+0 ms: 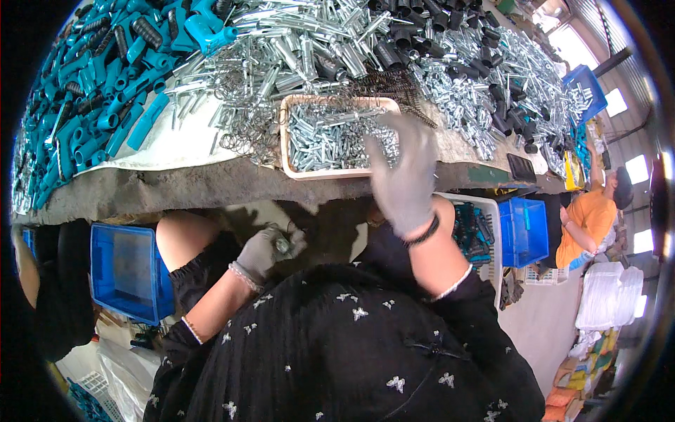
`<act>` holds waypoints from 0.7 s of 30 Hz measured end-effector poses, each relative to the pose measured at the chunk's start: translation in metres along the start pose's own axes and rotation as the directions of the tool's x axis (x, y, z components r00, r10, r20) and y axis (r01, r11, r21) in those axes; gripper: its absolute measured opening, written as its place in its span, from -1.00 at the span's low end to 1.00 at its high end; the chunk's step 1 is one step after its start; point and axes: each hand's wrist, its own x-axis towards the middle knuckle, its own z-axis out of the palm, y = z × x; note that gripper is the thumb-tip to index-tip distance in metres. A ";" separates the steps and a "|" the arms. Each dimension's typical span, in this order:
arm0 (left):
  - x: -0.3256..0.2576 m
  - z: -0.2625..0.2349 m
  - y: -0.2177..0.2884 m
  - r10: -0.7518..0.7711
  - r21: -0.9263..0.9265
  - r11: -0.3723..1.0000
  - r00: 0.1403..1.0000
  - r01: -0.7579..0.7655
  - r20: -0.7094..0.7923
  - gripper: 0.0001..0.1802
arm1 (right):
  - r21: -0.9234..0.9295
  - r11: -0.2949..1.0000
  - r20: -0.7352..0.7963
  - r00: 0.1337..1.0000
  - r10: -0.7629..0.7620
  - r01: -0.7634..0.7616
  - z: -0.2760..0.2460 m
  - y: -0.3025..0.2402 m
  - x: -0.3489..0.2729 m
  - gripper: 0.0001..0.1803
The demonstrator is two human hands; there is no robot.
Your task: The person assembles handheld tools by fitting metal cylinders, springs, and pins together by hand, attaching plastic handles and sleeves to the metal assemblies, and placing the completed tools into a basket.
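Note:
My left hand (261, 254), in a grey glove, is closed in front of my lap below the table edge. Between its fingers shows a small shiny metal part (283, 245), mostly hidden by the glove. My right hand (404, 172), also gloved, is raised at the right end of a pale shallow tray (287, 141). Its thumb stands apart from the outstretched fingers, and I see nothing held there. Small silvery metal pins (323, 144) fill the tray. Thin wire springs (242, 116) lie tangled along its left side.
Teal plastic housings (105, 105) heap up at the table's left. Long metal pieces (302, 49) and black sleeves (404, 32) pile behind the tray. Blue crates (126, 271) (524, 232) stand on both sides below. A person in orange (587, 225) sits at the right.

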 end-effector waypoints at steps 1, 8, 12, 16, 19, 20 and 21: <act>-0.015 0.012 -0.007 0.022 0.366 0.927 0.988 -0.079 0.156 -0.67 | -0.180 0.984 -0.025 1.000 0.012 -0.016 0.002 0.021 0.011 -0.65; -0.072 0.046 0.004 0.268 0.933 0.227 0.939 -0.278 0.215 -0.71 | 0.037 0.998 0.113 0.993 0.042 -0.046 -0.006 0.051 0.017 -0.77; -0.117 0.046 0.028 0.361 0.666 0.619 0.904 -0.415 0.228 -0.81 | 0.735 0.394 0.484 0.833 0.267 -0.553 -0.044 0.004 -0.013 -0.63; -0.131 0.039 0.036 0.333 0.604 0.679 0.908 -0.418 0.255 -0.86 | 0.619 0.406 0.726 0.687 0.031 -0.672 -0.022 -0.025 -0.044 -0.60; -0.147 0.036 0.044 0.279 0.626 0.684 0.927 -0.375 0.250 -0.86 | 0.585 0.259 0.797 0.604 -0.008 -0.769 -0.002 -0.035 -0.050 -0.70; -0.149 0.031 0.044 0.293 0.617 0.690 0.925 -0.379 0.240 -0.86 | 0.581 0.259 0.803 0.595 -0.026 -0.772 0.003 -0.038 -0.051 -0.70; -0.151 0.025 0.045 0.306 0.592 0.707 0.922 -0.387 0.237 -0.86 | 0.593 0.190 0.800 0.600 -0.029 -0.782 0.007 -0.041 -0.052 -0.69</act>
